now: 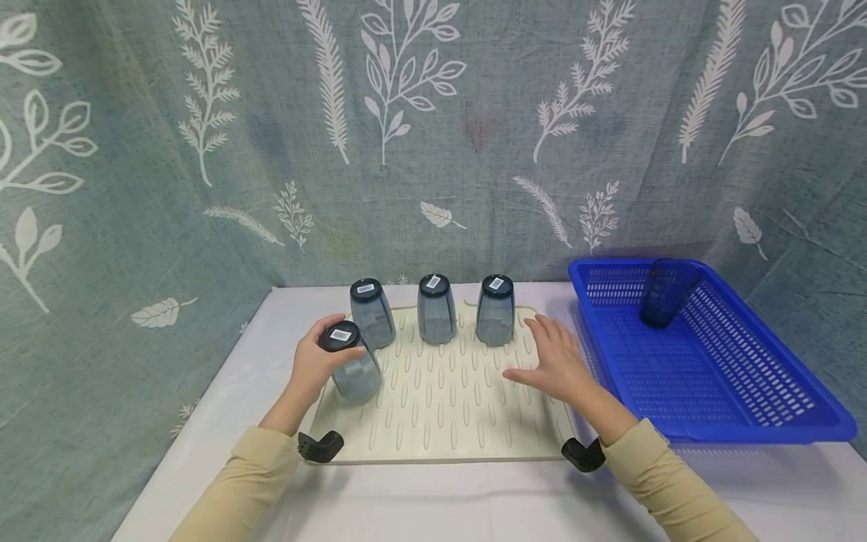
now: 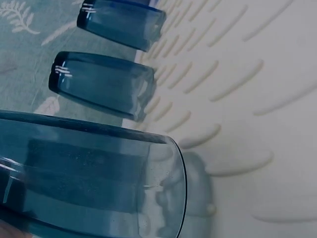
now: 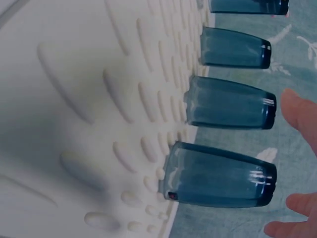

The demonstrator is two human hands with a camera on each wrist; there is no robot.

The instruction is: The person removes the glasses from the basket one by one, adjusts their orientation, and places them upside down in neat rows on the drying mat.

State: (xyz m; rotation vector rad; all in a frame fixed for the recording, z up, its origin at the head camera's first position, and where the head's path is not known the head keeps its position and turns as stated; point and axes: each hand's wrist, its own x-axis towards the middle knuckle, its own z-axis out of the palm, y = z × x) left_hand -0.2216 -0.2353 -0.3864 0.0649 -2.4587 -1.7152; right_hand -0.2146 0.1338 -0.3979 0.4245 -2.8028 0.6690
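Observation:
My left hand (image 1: pixel 314 360) grips an upside-down blue-tinted drinking glass (image 1: pixel 357 376) near its dark base, thumb and fingers on either side. In the left wrist view that glass (image 2: pixel 89 173) fills the lower left, its rim close over the cream ribbed drying mat (image 1: pixel 433 421). Along the mat's far edge stand three more inverted glasses: a left one (image 1: pixel 374 320), a middle one (image 1: pixel 436 312) and a right one (image 1: pixel 496 312). My right hand (image 1: pixel 558 360) hovers beside the right glass, fingers spread and holding nothing.
A blue perforated plastic basket (image 1: pixel 677 435) stands at the right, with one upright glass (image 1: pixel 667 293) inside at its far end. The mat lies on a white-covered table (image 1: pixel 433 504). Behind hangs a grey-green leaf-patterned curtain (image 1: pixel 474 203).

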